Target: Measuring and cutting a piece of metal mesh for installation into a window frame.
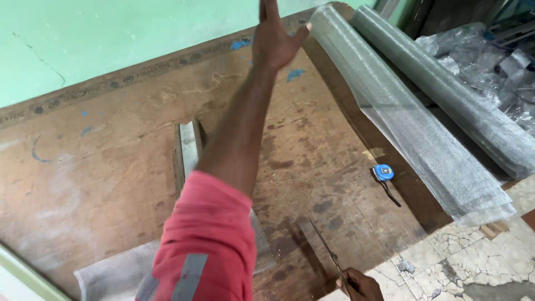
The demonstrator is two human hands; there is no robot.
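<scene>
My left hand is stretched far out over a brown wooden board, fingers spread, its thumb touching the far end of a roll of grey wire mesh. It holds nothing. My right hand is at the bottom edge of the view, closed on a pair of scissors whose blades point up and left over the board. My arm in a red sleeve crosses the middle of the view.
A second mesh roll lies right of the first. A blue tape measure with a black strap sits on the board. A metal strip and a loose mesh piece lie left. Crumpled plastic, green wall, tiled floor.
</scene>
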